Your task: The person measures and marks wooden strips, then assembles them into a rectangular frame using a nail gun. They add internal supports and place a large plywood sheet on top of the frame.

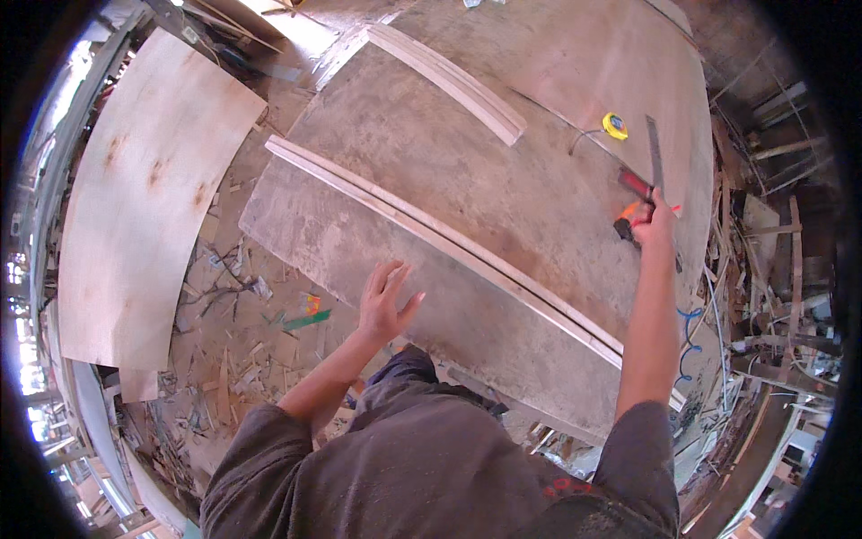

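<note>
My left hand (388, 301) is open, its fingers spread, at the near edge of the worn worktable (323, 225). It holds nothing. Two long, narrow wooden strips (449, 238) lie side by side across the table beyond it. At the far right, my right hand (654, 220) is closed among several tools; its fingers partly hide what they grip. Next to those fingers are an orange-and-black tool (624, 223) and a red-and-black handle (636, 183). A thin dark metal blade (655, 148) stretches away from the hand.
A yellow tape measure (615, 126) sits on a flat wooden sheet (575, 63). More strips lie in a stack (449, 81) toward the back. At left stands a large pale plywood sheet (153, 207). Wood scraps (224, 386) litter the floor; a blue coiled hose (690, 337) hangs at right.
</note>
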`<state>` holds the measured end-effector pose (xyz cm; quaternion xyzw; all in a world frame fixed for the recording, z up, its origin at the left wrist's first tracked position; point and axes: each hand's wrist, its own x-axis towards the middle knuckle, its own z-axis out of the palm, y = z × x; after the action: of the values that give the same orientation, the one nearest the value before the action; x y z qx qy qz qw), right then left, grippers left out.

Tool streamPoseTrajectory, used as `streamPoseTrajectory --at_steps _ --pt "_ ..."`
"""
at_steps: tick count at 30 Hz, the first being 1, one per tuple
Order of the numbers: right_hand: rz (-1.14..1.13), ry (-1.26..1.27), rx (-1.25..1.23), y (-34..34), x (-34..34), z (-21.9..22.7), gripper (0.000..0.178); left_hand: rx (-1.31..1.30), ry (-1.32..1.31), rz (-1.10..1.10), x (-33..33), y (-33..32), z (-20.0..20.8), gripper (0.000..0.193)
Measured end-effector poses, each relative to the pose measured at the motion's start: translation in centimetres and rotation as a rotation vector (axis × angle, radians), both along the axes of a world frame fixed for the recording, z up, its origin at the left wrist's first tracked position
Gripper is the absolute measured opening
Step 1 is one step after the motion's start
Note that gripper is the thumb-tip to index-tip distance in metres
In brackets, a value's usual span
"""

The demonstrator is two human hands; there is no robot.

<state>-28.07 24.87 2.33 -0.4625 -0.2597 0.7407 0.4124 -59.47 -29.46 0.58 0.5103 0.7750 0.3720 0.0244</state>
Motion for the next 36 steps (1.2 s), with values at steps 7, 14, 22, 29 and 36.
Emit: streamPoseTrajectory --at_steps 7,14,22,29,36 --pt "-0.142 -0.879 0.500 3.5 -14.5 1.4 0.057 -0.081 -0.019 0.149 -5.8 -5.0 0.3 0.057" --pt "0.423 -1.456 1.546 -10.8 -33.8 0.0 0.046 -0.105 -0.026 0.192 -8.1 -6.4 0.0 0.055" --pt "0.490 -1.762 1.435 -12.4 -37.5 -1.5 0.035 -0.099 -0.047 0.258 -9.1 -6.5 0.7 0.044" --pt "0.594 -1.722 1.324 -12.3 -38.6 0.0 0.031 -0.140 -0.067 0.296 -8.7 -7.6 0.3 0.042" --pt "1.010 -1.221 1.021 -12.7 -38.1 1.3 0.044 -0.052 -0.104 0.311 -10.1 -6.8 2.2 0.040"
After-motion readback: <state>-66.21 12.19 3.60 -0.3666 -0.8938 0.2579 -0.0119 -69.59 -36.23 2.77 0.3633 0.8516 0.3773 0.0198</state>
